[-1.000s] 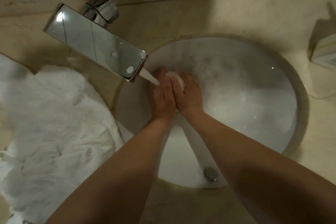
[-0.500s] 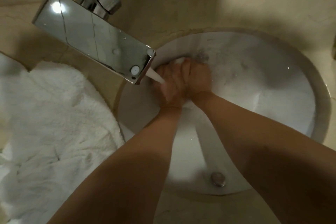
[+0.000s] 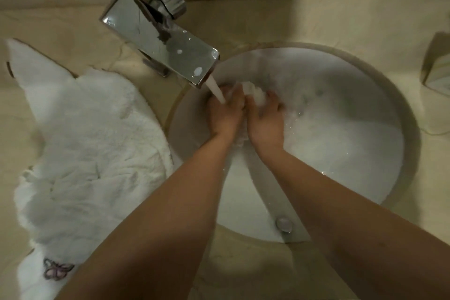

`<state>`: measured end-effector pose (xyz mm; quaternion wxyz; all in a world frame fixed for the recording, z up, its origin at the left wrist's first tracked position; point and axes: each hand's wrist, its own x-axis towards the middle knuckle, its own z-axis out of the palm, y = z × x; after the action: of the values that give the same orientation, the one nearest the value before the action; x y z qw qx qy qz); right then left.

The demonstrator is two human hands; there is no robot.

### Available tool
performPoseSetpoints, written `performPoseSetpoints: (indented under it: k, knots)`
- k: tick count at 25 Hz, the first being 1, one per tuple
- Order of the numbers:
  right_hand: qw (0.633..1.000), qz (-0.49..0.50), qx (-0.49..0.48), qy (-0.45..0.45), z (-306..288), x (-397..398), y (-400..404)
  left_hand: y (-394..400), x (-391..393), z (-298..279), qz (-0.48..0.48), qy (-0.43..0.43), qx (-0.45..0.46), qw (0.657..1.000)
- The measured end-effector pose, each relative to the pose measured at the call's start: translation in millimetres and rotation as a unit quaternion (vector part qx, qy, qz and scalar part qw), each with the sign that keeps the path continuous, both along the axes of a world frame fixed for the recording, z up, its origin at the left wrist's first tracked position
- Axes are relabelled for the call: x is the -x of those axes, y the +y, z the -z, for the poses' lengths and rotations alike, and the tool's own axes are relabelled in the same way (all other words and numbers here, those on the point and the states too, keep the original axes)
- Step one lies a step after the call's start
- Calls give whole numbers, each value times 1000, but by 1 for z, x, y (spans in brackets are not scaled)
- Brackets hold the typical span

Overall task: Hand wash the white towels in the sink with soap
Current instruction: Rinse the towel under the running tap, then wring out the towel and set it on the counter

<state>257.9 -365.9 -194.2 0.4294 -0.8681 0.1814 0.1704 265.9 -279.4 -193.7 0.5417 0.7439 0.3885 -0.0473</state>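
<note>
Wet white terry cloth (image 3: 253, 91), bunched into a small lump, sits in the round white ceramic sink (image 3: 341, 153) at about 10 o'clock of the bowl, directly under the faucet outlet. Left hand (image 3: 225, 114) and right hand (image 3: 265, 119) are pressed side by side around it, fingers curled into the cloth; the lump shows above and between the fingertips, and a little more cloth shows between the wrists. Stream of water (image 3: 216, 89) from the flat rectangular chrome faucet spout (image 3: 160, 39) lands on the back of the left hand. Basin holds cloudy, soapy water with scattered bubbles, mostly from 12 to 4 o'clock of the bowl. Round metal fitting (image 3: 283, 224) sits on the basin wall at 6 o'clock, between the two forearms.

Faucet is mounted on the beige stone bench (image 3: 280, 22) at 11 o'clock of the sink; droplets lie on the spout's top face. Large fluffy white towel (image 3: 80, 143) lies heaped on the bench at 9 o'clock of the sink, its edge touching the rim. Small purple butterfly embroidery (image 3: 57, 271) shows on its near corner. Pale box-like object (image 3: 438, 68), cut off by the frame edge, stands at 3 o'clock on the bench; contents not identifiable.
</note>
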Motion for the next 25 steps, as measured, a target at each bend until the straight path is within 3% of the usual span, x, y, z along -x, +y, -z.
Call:
performPoseSetpoints:
  k: [5,11,14,16,18,22,25]
  knots:
    - [997,20,-67,19,-15,1,1,4,5,-25,-96,62,165,980]
    - [994,-10,-98,-36,-39,7,-1,11,22,-33,-106,44,226,967]
    - [983,-32,-165,-77,-59,-2,-1,21,27,-45,-77,16,281,956]
    - [972,-46,-207,-100,-73,-11,-1,25,34,-52,-114,18,319,941]
    - [969,-47,-222,-100,-82,-19,1,24,43,-58,-168,-20,328,929]
    - [972,-64,-212,-76,-95,-24,5,22,56,-81,-182,-71,240,951]
    - [975,-81,-196,-58,-112,-34,8,27,62,-95,-228,-87,229,942]
